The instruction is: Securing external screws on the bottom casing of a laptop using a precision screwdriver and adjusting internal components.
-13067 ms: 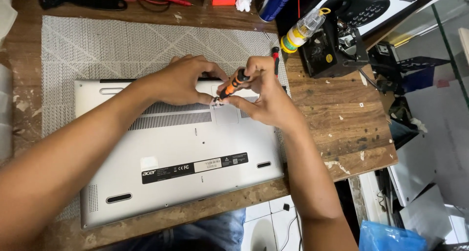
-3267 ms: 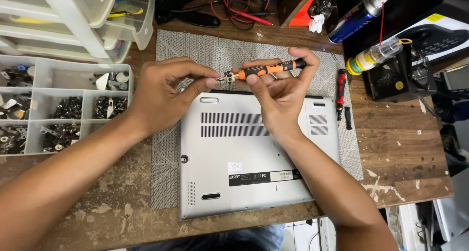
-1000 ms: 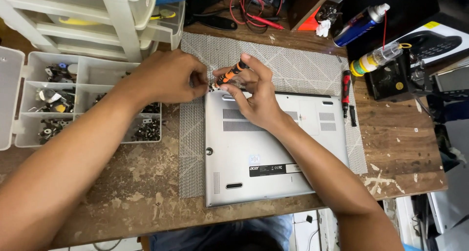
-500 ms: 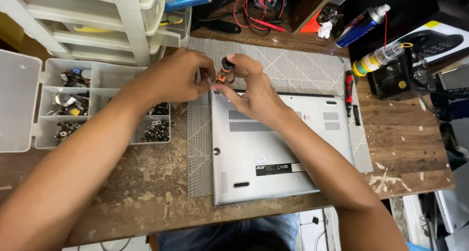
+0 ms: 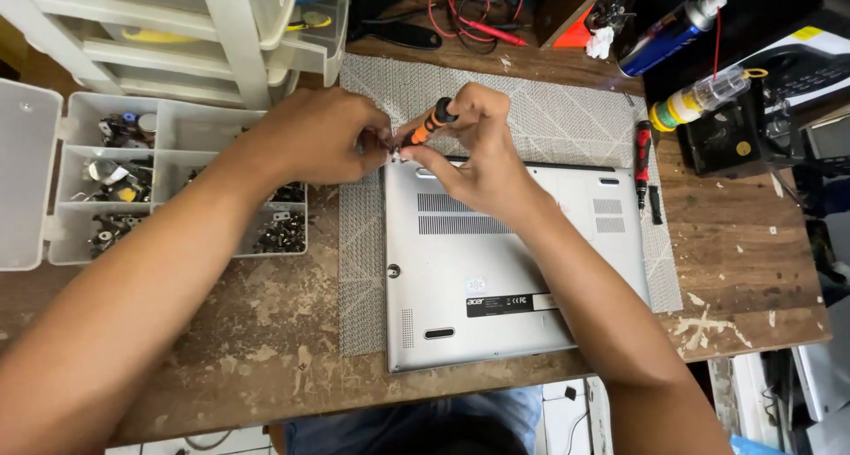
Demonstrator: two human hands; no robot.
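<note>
1. Head view, only one camera here. Both hands are bunched up at the top-left corner of the silver upside-down laptop (image 5: 518,260), which lies on a grey woven mat (image 5: 567,119) on the worn wooden desk (image 5: 266,331).

2. The right hand (image 5: 482,154) is closed around a small orange-and-black screwdriver (image 5: 429,121), with the tip pointing down and left at the laptop's corner.

3. The left hand (image 5: 323,136) is curled shut, fingertips pinched right by the driver's tip. Could be a screw between them, but it's too small to tell.

4. What's changed: a few seconds back the driver was held flat between both hands above the laptop's rear edge. Half a second ago it was nearly upright with its cap facing the camera. Now it's tilted with the tip low at the corner. My read is that the work has moved onto that corner's screw.

5. Other stuff: a clear plastic compartment box of screws and small parts (image 5: 115,189) sits just left of the mat, under the left forearm. A white plastic drawer unit (image 5: 195,30) is behind it. A red-and-black screwdriver (image 5: 643,158) lies on the mat by the laptop's right side. Further right are a blue spray can (image 5: 668,34) and a clear bottle with a yellow cap (image 5: 704,96).
</note>
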